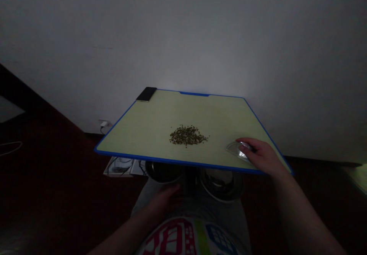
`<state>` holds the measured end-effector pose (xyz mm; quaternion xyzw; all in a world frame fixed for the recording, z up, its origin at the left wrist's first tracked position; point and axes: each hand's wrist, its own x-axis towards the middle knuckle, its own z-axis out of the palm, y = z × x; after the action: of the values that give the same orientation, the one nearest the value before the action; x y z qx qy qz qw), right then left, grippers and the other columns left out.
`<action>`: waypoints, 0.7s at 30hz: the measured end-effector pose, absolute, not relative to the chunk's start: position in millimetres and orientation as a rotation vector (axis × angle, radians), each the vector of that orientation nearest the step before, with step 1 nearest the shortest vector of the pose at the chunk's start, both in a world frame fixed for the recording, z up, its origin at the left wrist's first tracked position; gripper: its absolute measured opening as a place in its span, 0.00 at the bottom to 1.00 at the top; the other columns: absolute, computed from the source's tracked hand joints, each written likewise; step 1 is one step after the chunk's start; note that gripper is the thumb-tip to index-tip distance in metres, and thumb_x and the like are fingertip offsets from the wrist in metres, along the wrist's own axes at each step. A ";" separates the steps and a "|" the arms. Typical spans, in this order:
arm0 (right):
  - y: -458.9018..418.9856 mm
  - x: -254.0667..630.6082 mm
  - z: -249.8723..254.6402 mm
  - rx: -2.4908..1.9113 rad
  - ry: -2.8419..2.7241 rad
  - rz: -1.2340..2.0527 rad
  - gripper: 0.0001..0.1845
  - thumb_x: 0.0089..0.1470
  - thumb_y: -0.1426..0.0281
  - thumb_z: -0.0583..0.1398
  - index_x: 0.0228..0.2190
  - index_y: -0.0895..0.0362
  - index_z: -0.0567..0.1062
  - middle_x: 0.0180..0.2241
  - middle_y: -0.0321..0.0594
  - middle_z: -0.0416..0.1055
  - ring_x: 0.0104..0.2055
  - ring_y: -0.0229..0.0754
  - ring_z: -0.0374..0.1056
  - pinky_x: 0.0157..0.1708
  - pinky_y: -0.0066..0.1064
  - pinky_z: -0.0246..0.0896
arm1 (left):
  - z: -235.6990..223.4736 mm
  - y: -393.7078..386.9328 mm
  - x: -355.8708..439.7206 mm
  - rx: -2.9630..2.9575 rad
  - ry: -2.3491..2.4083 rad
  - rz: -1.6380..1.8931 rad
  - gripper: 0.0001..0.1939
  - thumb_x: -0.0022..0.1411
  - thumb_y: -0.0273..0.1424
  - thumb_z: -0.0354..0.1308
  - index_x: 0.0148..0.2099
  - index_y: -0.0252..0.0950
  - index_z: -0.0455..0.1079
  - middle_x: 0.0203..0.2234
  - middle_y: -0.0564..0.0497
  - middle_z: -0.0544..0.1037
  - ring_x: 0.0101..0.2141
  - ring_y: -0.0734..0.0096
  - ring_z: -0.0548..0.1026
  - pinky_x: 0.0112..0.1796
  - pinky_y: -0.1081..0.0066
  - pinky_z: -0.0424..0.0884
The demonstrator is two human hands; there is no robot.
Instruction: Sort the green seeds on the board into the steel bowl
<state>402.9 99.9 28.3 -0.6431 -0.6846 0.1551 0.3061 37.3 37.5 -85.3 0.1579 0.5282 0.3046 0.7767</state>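
Loosely curled, right hand [260, 155] gripping a clear plastic piece [235, 150], left hand [164, 200] open below the tabletop [137, 129]

The clear curved plastic piece [235, 150] under the right hand [262, 156] is partly covered by the fingers [246, 145] near the front right corner of the pale green, blue-rimmed board [143, 129], so its full shape cannot be told. The small dark greenish grains [187, 135] at the board's middle are too small to identify. The board's front edge hides much of the round dark bowl [163, 172] and the round steel bowl [222, 186], and their contents cannot be made out. The left hand [164, 199] lies in dimness, its outline blurred. The printed garment [186, 239] is cut off by the picture's bottom edge.
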 end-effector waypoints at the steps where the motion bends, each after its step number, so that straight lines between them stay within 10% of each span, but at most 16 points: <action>1: 99.9 402.6 28.4 -1.702 -1.807 0.410 0.21 0.56 0.56 0.60 0.44 0.54 0.84 0.35 0.43 0.82 0.33 0.48 0.75 0.33 0.39 0.69 | -82.2 33.8 27.5 0.311 1.169 0.678 0.05 0.63 0.32 0.64 0.38 0.36 0.77 0.33 0.43 0.87 0.36 0.58 0.85 0.42 0.62 0.78; 21: 99.6 402.8 29.7 -1.671 -1.806 0.407 0.20 0.55 0.56 0.60 0.42 0.54 0.83 0.31 0.41 0.81 0.28 0.45 0.72 0.28 0.36 0.67 | -75.4 51.5 -2.2 0.212 1.323 1.019 0.04 0.64 0.21 0.60 0.41 0.33 0.73 0.30 0.44 0.85 0.29 0.63 0.84 0.34 0.67 0.82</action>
<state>402.8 99.6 29.7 -0.6351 -0.6866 0.1548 0.3182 -2.2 51.5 -75.4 0.0938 0.5860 0.4516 0.6663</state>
